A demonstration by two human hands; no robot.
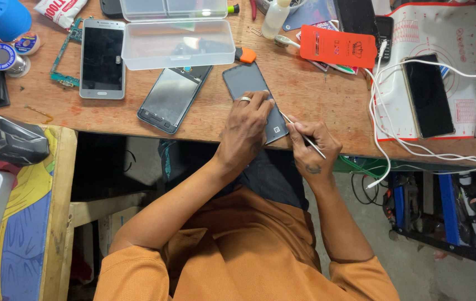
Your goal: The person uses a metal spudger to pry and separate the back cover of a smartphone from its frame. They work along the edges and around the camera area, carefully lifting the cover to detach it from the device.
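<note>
A dark grey phone (244, 81) lies face down at the front edge of the wooden workbench (316, 100). My left hand (247, 125), with a ring on one finger, presses flat on its lower half and holds it still. My right hand (311, 146) pinches a thin metal pick (293, 126), whose tip touches the phone's right edge. Both forearms reach up from my orange shirt.
Left of the grey phone lie a black phone (172, 97) and a silver phone (102, 58). A clear plastic box (177, 44) stands behind them. At the right, a phone (428, 95) rests on a white mat amid white cables (394, 139). An orange packet (338, 47) lies at the back.
</note>
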